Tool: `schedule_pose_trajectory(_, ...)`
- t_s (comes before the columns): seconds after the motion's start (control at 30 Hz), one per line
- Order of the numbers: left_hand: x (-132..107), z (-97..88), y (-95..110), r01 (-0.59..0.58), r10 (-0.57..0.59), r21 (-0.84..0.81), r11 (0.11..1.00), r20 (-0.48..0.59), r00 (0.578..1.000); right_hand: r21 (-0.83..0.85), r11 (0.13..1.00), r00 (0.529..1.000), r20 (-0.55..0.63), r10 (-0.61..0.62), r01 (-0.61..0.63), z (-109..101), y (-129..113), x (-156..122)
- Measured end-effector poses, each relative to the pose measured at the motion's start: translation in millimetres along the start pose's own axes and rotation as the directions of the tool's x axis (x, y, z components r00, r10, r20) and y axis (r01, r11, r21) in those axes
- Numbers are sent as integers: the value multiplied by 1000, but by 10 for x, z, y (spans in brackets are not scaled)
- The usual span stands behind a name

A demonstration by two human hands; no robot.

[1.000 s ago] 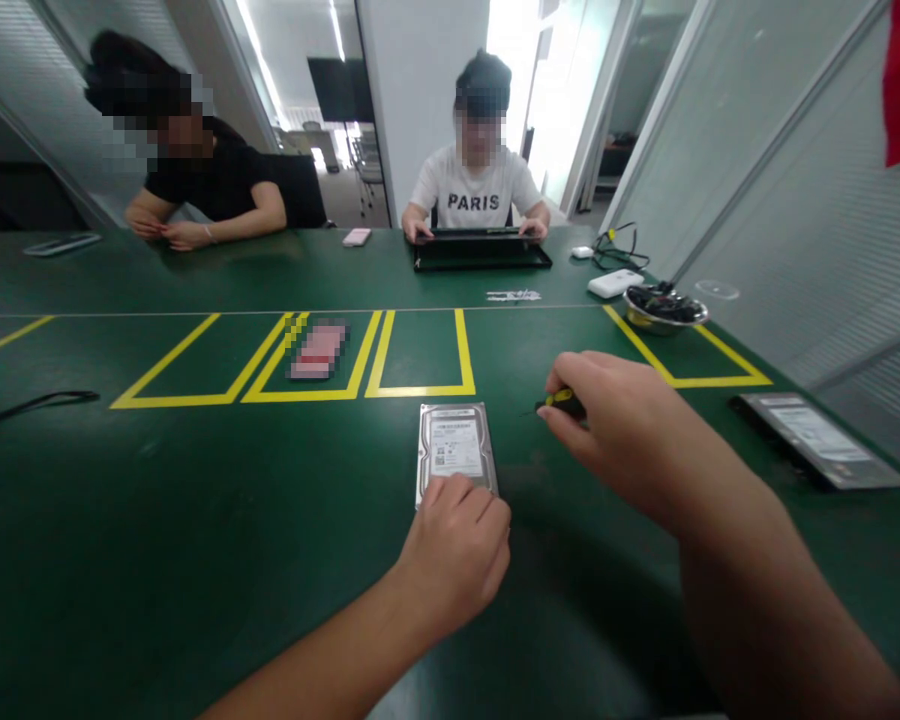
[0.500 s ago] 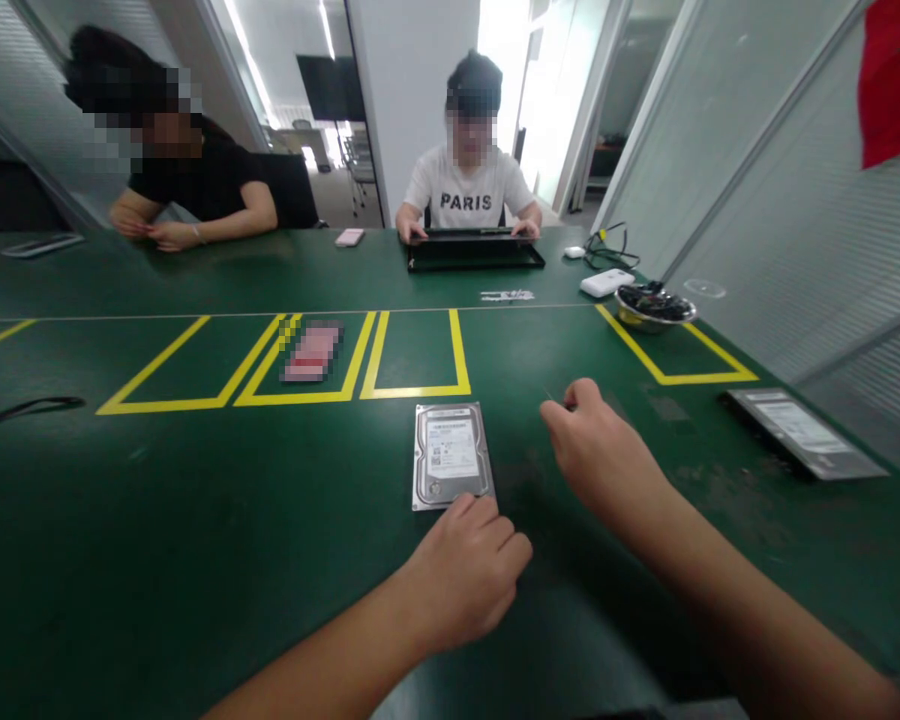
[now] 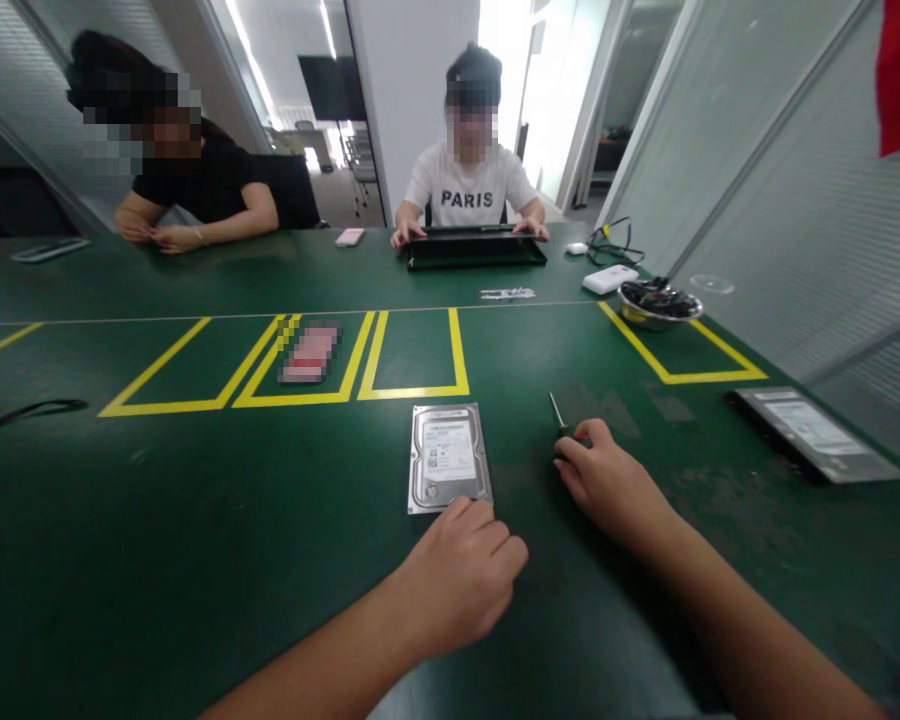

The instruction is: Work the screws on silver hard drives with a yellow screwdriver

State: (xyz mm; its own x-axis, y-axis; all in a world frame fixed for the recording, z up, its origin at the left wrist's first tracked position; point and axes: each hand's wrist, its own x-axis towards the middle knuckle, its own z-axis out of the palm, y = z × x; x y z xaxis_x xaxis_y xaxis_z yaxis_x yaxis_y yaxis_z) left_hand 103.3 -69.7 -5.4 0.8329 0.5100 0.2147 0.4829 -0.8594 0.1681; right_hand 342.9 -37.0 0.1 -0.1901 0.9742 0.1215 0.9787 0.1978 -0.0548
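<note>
Glass-partitioned office (image 3: 750, 130) around a long dark-green table (image 3: 232, 540). Across it sit two people: a person in black (image 3: 202, 190) and a person in a white PARIS T-shirt (image 3: 465, 180), whose hands are on a black panel (image 3: 476, 241). The wearer's forearms (image 3: 360, 635) reach in from the near side. Between them and a yellow tape outline (image 3: 412, 393), a silver hard disk drive (image 3: 446, 450) lies flat, label up. Judging by its closed top and attached label, it seems whole, with no part taken off; no tool touches it. The left hand (image 3: 469, 570) is knuckles up, fingers curled at the drive's near edge; whether they pinch it cannot be told. The right hand (image 3: 607, 475), held low to the drive's right, has thumb and fingers wrapped round a thin screwdriver (image 3: 556, 410), shaft pointing away from the wearer.
</note>
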Motion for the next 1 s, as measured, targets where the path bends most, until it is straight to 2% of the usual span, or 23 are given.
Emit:
schedule_pose_trajectory(0.3, 16, 13, 3, -28, 27, -25, 999, -64, 998, 80, 997, 1000, 27, -9, 7, 25, 97, 6)
schedule_pose_trajectory(0.43, 27, -3, 12, -55, 53, -15, 998, -122, 991, 88, 996, 1000, 20, -15, 14, 38, 122, 1)
schedule_pose_trajectory(0.5, 25, -26, 21, -30, 26, -23, 999, -167, 986, 93, 995, 1000, 7, -22, 21, 40, 129, -5)
schedule_pose_trajectory(0.6, 20, -80, 4, 103, -116, -63, 993, -274, 955, 94, 995, 999, -6, -32, 33, 34, 127, -16)
schedule_pose_trajectory(0.67, 25, -125, -44, 244, -263, -97, 965, -351, 899, 82, 996, 999, 1, -39, 39, 29, 119, -21)
schedule_pose_trajectory(0.73, 39, -174, -118, 394, -409, -124, 911, -391, 824, 57, 997, 999, 6, -42, 41, 26, 113, -24)
schedule_pose_trajectory(0.8, 57, -220, -206, 512, -524, -139, 847, -377, 764, 27, 999, 999, 5, -37, 37, 25, 108, -27)
schedule_pose_trajectory(0.83, 67, -241, -249, 552, -561, -138, 823, -354, 748, 13, 999, 999, 3, -34, 34, 25, 106, -28)
schedule_pose_trajectory(1.0, 150, -329, -422, 634, -640, -102, 766, -206, 740, -7, 1000, 1000, 3, -9, 9, 23, 94, -34)
